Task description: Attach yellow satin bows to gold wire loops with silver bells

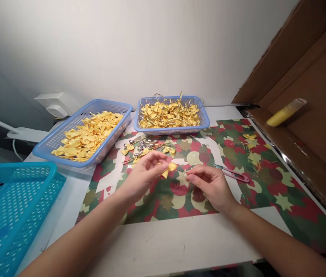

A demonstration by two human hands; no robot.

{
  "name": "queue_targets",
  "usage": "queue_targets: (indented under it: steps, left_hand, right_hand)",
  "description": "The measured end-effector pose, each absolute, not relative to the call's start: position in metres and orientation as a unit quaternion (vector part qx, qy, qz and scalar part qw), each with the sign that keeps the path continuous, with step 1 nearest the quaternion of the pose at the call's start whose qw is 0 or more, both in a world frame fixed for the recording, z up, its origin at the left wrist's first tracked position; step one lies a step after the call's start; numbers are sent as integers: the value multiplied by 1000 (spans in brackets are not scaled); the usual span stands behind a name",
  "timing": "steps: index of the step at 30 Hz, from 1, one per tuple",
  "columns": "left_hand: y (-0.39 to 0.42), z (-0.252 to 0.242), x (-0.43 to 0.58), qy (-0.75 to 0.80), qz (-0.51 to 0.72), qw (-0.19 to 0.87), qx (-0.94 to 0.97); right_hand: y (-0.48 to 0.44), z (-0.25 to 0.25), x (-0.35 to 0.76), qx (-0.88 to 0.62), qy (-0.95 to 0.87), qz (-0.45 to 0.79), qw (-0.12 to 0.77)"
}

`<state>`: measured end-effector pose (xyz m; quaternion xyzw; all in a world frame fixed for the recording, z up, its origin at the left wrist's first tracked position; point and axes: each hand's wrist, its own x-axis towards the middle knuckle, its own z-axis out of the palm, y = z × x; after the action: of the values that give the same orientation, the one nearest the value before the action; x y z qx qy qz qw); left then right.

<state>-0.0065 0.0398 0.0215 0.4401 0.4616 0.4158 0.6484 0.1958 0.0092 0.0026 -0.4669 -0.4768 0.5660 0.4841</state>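
Note:
My left hand (pixel 150 172) pinches a small yellow ribbon bow (pixel 172 166) between thumb and fingertips, above the patterned mat. Facing it across a short gap, my right hand (pixel 209 184) has thumb and forefinger pressed together. A thin tip pokes out of that pinch, too small to name. Beyond my left hand lie several loose bows (pixel 169 151), dark shiny beads (pixel 150 145) and thin gold strands (pixel 177 147). Beside my right hand rests a pink-handled pair of thread snips (pixel 233 174), touching nothing I hold.
A blue basket (pixel 44 149) of plain yellow bows stands at the left. Another blue basket (pixel 171 132), at the back, holds bows with gold ties. A teal basket (pixel 21 169) fills the left front. Cardboard (pixel 304 73) walls the right side, with a yellow tube (pixel 285 112) against it.

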Motion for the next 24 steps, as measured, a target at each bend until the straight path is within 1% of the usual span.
queue_targets:
  steps: [1, 4, 9, 11, 13, 15, 17, 19, 21, 24]
  left_hand:
    - [37, 18, 4, 450, 411, 676, 413]
    - [32, 7, 29, 403, 428, 700, 405]
    - [30, -4, 41, 401, 439, 680, 430]
    - [30, -6, 39, 414, 440, 673, 428]
    - [30, -8, 36, 429, 440, 669, 419]
    - [30, -9, 35, 434, 443, 664, 418]
    - [29, -9, 35, 430, 446, 661, 424]
    - [28, -9, 35, 419, 452, 662, 426]
    - [28, -9, 36, 410, 457, 667, 422]
    - [28, -12, 35, 404, 464, 675, 406]
  right_hand:
    - [9, 2, 195, -453, -477, 564, 499]
    - [11, -2, 195, -449, -451, 568, 522]
    - [19, -5, 198, -469, -399, 580, 533]
    - [19, -2, 200, -478, -395, 566, 543]
    - [16, 2, 201, -481, -439, 516, 556]
    - [11, 5, 202, -468, -527, 439, 557]
    - [7, 7, 202, -456, -602, 371, 541]
    - [4, 7, 201, -462, -631, 339, 523]
    - [3, 5, 200, -485, -619, 344, 513]
    - [4, 0, 199, -506, -560, 409, 513]
